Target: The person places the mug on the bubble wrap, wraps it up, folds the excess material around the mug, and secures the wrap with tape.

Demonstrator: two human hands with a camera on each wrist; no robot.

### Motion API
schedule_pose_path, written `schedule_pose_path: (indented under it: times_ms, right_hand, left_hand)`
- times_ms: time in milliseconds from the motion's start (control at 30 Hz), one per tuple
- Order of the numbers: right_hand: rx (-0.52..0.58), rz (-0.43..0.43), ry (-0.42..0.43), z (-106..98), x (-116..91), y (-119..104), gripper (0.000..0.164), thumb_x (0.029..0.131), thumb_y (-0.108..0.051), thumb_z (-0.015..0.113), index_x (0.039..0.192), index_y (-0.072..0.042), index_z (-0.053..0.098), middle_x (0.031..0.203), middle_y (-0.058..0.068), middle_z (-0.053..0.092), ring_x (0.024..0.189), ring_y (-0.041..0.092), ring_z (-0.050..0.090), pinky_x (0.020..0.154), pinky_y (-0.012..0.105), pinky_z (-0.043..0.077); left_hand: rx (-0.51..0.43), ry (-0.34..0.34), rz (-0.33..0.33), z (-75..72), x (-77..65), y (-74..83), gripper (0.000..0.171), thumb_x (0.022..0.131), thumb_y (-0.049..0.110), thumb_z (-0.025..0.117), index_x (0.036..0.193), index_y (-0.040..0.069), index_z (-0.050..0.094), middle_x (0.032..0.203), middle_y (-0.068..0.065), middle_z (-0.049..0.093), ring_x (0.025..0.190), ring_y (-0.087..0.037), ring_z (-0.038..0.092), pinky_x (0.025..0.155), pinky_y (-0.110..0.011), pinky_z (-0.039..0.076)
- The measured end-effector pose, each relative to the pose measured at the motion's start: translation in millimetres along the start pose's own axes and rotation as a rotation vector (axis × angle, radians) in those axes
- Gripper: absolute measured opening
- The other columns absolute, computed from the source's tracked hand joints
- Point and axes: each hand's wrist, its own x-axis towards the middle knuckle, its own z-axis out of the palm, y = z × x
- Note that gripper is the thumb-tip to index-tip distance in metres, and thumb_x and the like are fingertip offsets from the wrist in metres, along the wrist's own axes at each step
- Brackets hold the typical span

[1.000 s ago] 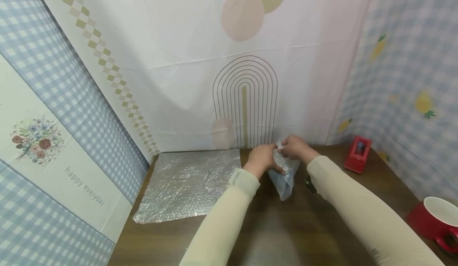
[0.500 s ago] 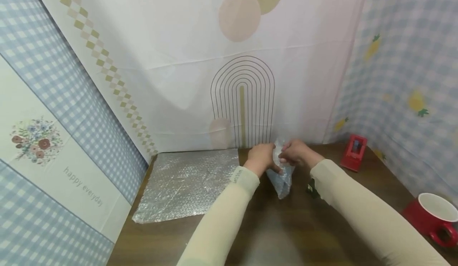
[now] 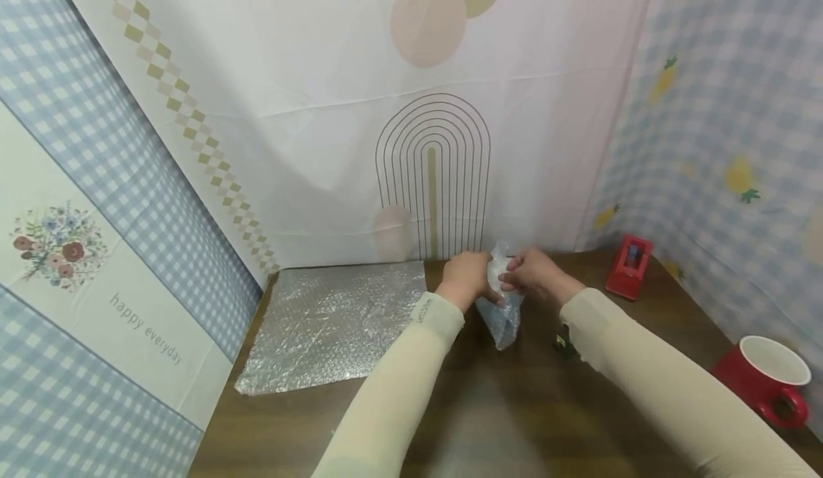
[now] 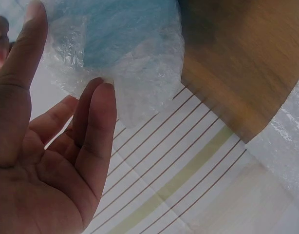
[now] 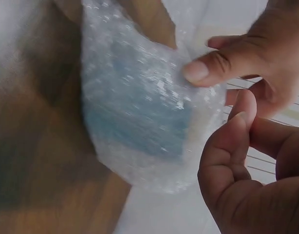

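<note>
A bundle of clear bubble wrap [image 3: 501, 323] stands near the back of the table, something blue showing through its layers. My left hand [image 3: 464, 278] grips its side; in the right wrist view the left thumb [image 5: 196, 72] presses on the wrap's face while the other fingers go behind. My right hand [image 3: 535, 276] is beside the bundle's upper end, thumb and curled forefinger brought tip to tip. In the right wrist view these right fingers [image 5: 242, 114] lie close to the edge of the wrap [image 5: 140, 112]; I cannot tell whether a thin clear thing is between them.
A flat sheet of bubble wrap [image 3: 341, 324] covers the back left of the table [image 3: 489, 414]. A red tape dispenser [image 3: 630, 267] is at the back right, a red mug [image 3: 761, 378] at the right edge. A small dark green item [image 3: 564, 342] lies by the right cuff.
The right hand has turned slightly, its fingertips drawing together beside the wrap. The left hand keeps its hold. The whole view has shifted a little, bringing the mug further into sight.
</note>
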Motion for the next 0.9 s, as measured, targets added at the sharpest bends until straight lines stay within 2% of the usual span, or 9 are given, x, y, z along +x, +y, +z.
schedule_pose_path:
  times_ms: [200, 367, 600, 733, 800, 900]
  right_hand:
    - [-0.009, -0.011, 0.015, 5.6, 0.4, 15.2, 0.018, 0.103, 0.008, 0.073, 0.110, 0.009, 0.056, 0.080, 0.003, 0.070, 0.065, 0.004, 0.072, 0.064, 0.020, 0.064]
    - [-0.032, -0.006, 0.032, 8.4, 4.3, 21.0, 0.022, 0.102, 0.008, 0.075, 0.107, 0.007, 0.053, 0.077, 0.005, 0.070, 0.062, 0.005, 0.071, 0.061, 0.021, 0.064]
    - [-0.264, -0.117, 0.097, 10.7, 10.0, 33.8, 0.025, 0.106, -0.008, 0.076, 0.108, 0.004, 0.054, 0.082, 0.008, 0.069, 0.066, 0.010, 0.071, 0.065, 0.029, 0.068]
    - [-0.202, -0.171, 0.086, 8.0, 8.1, 48.0, 0.024, 0.109, -0.008, 0.073, 0.110, 0.007, 0.054, 0.085, 0.012, 0.071, 0.070, 0.012, 0.073, 0.070, 0.032, 0.069]
    - [-0.133, -0.191, 0.049, 6.0, 6.6, 53.5, 0.021, 0.109, -0.002, 0.071, 0.114, 0.010, 0.054, 0.087, 0.014, 0.069, 0.073, 0.010, 0.074, 0.073, 0.033, 0.070]
    - [-0.099, -0.232, -0.008, 0.8, 6.5, 58.1, 0.024, 0.107, 0.006, 0.070, 0.121, 0.015, 0.053, 0.094, 0.014, 0.064, 0.077, 0.009, 0.075, 0.075, 0.029, 0.070]
  left_hand:
    - [0.003, 0.020, 0.003, -2.9, -3.2, 1.4, 0.102, 0.068, 0.059, 0.108, 0.155, 0.025, 0.068, 0.149, -0.002, 0.078, 0.128, -0.028, 0.078, 0.100, -0.041, 0.068]
    - [0.002, 0.020, 0.014, -3.1, -2.7, 0.5, 0.095, 0.067, 0.058, 0.108, 0.148, 0.024, 0.072, 0.143, -0.003, 0.081, 0.123, -0.027, 0.079, 0.096, -0.040, 0.069]
    - [0.000, 0.041, 0.016, -5.3, -1.0, -3.8, 0.086, 0.068, 0.060, 0.107, 0.138, 0.021, 0.076, 0.132, -0.003, 0.084, 0.114, -0.026, 0.080, 0.089, -0.040, 0.069]
    - [-0.018, 0.026, 0.022, -3.4, -2.3, -3.7, 0.084, 0.069, 0.060, 0.107, 0.137, 0.020, 0.076, 0.130, -0.002, 0.083, 0.114, -0.025, 0.080, 0.089, -0.039, 0.069]
    - [-0.022, 0.017, 0.025, -2.1, -3.1, -3.1, 0.085, 0.070, 0.060, 0.107, 0.138, 0.020, 0.075, 0.131, -0.002, 0.083, 0.115, -0.024, 0.079, 0.090, -0.039, 0.069]
    - [-0.032, 0.024, 0.025, -0.9, -3.0, -2.8, 0.085, 0.069, 0.060, 0.107, 0.137, 0.019, 0.076, 0.130, -0.002, 0.083, 0.114, -0.025, 0.080, 0.090, -0.039, 0.069]
